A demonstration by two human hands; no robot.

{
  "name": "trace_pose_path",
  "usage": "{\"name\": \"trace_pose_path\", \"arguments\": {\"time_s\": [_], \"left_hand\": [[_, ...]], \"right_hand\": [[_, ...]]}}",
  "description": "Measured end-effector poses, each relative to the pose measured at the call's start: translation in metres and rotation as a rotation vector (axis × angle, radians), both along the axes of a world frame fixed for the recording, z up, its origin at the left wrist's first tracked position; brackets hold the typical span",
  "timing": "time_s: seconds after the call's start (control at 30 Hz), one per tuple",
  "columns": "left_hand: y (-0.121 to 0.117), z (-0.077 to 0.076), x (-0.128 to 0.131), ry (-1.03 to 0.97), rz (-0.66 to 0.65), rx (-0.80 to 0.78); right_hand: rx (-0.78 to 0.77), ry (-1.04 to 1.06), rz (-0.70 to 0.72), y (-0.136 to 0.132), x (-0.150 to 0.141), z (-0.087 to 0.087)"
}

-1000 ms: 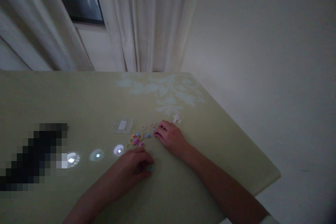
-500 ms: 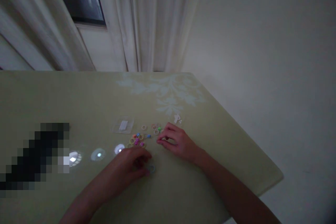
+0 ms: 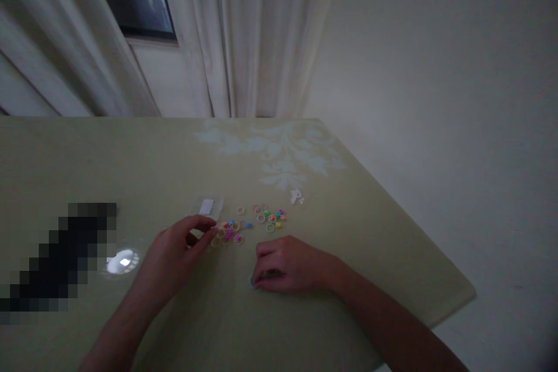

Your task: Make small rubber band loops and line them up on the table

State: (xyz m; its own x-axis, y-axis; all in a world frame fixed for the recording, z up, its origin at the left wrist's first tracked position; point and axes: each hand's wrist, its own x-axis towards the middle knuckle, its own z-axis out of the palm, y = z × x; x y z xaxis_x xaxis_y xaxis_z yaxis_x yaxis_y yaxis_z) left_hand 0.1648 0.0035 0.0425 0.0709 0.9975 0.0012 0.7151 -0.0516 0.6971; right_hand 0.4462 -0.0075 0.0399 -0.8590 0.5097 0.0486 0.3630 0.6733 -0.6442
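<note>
Bluish pc (image 3: 251, 281) mostly hidden, R hand (image 3: 292, 264) pinching it, L hand (image 3: 178, 244) by yellow rings (image 3: 217, 245), grip unclear

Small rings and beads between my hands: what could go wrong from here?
The left hand's fingertips are right beside the yellow rings, so a small sweep could scatter them.
The right hand's fingers mostly hide the small bluish piece; a slip might go unnoticed.
The colorful beads lie close by and could get mixed in or nudged away.
</note>
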Motion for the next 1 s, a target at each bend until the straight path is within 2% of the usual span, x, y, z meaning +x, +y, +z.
{"name": "trace_pose_path", "arguments": {"time_s": [0.1, 0.17, 0.3, 0.4, 0.5, 0.67, 0.8, 1.0], "left_hand": [[0.001, -0.005, -0.004, -0.007, -0.048, -0.003], [-0.001, -0.008, 0.0, -0.021, -0.107, 0.003], [-0.008, -0.014, 0.019, -0.019, -0.255, 0.047], [-0.015, -0.021, 0.034, 0.035, -0.259, 0.144], [-0.018, -0.028, 0.043, 0.18, -0.259, 0.237], [-0.009, -0.034, 0.049, 0.387, -0.303, 0.377], [-0.006, -0.036, 0.054, 0.453, -0.329, 0.396], [-0.008, -0.039, 0.058, 0.476, -0.407, 0.393]], "right_hand": [[-0.047, 0.043, -0.063, -0.001, 0.001, 0.005], [-0.026, 0.088, -0.165, 0.002, 0.002, 0.006], [0.141, 0.091, -0.515, 0.018, 0.012, 0.0], [0.225, 0.012, -0.634, 0.03, 0.021, -0.008], [0.229, -0.005, -0.641, 0.036, 0.025, -0.014], [0.284, -0.077, -0.638, 0.035, 0.019, -0.018], [0.329, -0.119, -0.702, 0.036, 0.014, -0.019], [0.34, -0.137, -0.651, 0.037, 0.013, -0.022]]}}
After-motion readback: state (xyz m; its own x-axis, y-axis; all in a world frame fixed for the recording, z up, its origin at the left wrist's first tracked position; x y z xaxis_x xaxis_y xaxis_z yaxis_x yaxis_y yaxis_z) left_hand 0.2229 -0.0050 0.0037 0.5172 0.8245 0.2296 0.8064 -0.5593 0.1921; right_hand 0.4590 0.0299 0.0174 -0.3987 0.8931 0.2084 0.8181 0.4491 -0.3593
